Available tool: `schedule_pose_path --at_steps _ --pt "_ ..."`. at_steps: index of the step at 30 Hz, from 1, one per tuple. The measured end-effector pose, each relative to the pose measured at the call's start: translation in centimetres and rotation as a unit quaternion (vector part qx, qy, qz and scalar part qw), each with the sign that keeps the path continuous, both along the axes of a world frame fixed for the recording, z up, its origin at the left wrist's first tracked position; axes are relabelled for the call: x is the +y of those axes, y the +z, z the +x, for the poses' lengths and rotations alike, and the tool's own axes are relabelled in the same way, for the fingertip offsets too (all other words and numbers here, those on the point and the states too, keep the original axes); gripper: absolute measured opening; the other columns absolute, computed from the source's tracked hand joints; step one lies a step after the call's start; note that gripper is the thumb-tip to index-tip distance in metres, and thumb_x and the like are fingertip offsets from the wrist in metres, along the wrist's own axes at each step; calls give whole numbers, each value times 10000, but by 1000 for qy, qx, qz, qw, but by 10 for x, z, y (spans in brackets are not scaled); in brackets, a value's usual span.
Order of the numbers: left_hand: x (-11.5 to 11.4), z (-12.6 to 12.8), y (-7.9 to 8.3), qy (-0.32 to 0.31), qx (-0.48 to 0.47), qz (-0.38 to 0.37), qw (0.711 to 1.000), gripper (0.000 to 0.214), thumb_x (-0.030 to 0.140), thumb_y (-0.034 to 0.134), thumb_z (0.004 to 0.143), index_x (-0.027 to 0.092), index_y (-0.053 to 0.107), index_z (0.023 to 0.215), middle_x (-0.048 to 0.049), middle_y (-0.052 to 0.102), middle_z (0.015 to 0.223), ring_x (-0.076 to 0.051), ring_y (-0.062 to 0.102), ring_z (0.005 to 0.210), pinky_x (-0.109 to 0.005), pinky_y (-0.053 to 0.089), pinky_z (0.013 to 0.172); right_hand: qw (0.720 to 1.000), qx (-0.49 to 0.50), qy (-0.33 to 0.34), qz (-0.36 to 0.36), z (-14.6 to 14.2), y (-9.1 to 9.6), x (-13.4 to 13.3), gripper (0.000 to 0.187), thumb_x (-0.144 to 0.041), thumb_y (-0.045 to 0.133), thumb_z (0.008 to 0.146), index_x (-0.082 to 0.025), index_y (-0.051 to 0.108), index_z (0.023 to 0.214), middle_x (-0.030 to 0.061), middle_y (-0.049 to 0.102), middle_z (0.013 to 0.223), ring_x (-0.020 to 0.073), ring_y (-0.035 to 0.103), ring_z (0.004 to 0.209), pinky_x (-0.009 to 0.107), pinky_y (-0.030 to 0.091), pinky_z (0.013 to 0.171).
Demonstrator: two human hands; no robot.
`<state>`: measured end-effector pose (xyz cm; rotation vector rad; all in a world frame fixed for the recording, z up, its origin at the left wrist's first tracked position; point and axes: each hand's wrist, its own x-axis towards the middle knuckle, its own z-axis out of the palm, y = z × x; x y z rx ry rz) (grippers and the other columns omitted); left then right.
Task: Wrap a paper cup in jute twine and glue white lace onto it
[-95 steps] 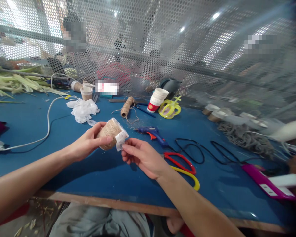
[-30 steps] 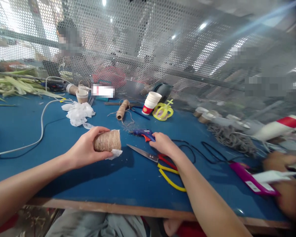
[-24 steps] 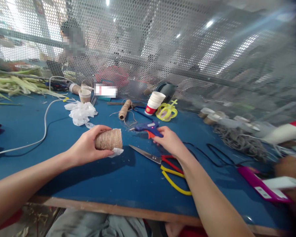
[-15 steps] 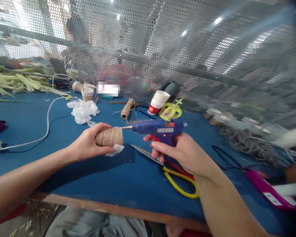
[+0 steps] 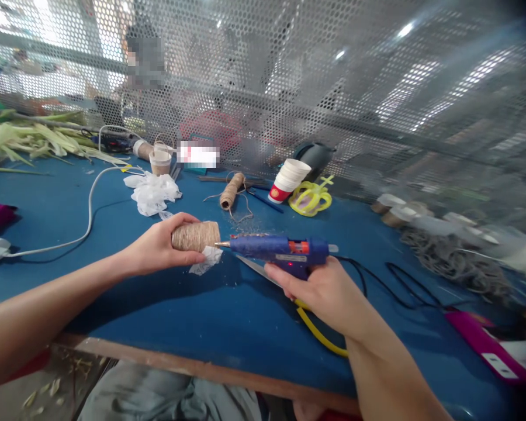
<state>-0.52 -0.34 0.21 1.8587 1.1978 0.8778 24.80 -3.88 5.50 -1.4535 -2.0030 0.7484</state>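
My left hand [image 5: 173, 240] is closed around what looks like a twine-wrapped paper cup [image 5: 196, 236], lying on its side in the air above the table. A scrap of white lace [image 5: 207, 259] hangs at the cup's lower edge beside my thumb. My right hand [image 5: 322, 286] grips a blue hot glue gun [image 5: 272, 250] by its handle, and a red light glows on its side. The gun's metal nozzle meets the cup's right end. Under the gun lie scissors [image 5: 322, 338] with yellow handles, partly hidden by my right hand.
A twine roll [image 5: 232, 192], stacked paper cups [image 5: 288, 180], a yellow crown-shaped piece [image 5: 310, 197] and white lace [image 5: 154, 193] lie farther back. At right are grey cord [image 5: 460, 257] and a magenta power strip [image 5: 486, 345]. Perforated metal sheeting [image 5: 254, 88] stands behind the table.
The glue gun has dropped lower, its nozzle moving from the cup's top edge down to the lower part of its end. My view has shifted slightly; the left hand still holds the cup.
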Motion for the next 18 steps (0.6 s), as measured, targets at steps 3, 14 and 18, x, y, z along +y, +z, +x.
schedule_pose_path --at_steps 3,14,18 --pt "0 0 -1 0 -9 -3 1000 521 416 723 618 184 530 1043 -7 569 818 -152 516 685 -260 430 608 999 1 10 34 0 0 -1 304 -307 608 732 -257 513 449 -28 506 380 141 478 409 273 416 424" --pt "-1 1 2 4 15 -16 1000 555 468 709 626 177 510 1054 -17 576 838 -159 517 699 -269 427 617 999 -24 13 33 2 0 0 154 -312 587 767 -272 652 633 -15 520 415 206 581 569 320 464 549" --pt "-2 1 3 4 17 -10 1000 541 470 710 623 181 524 1040 -13 578 820 -160 520 689 -261 429 598 999 -25 14 40 3 0 0 127 -312 584 773 -272 674 694 -13 529 431 204 575 565 324 460 554"
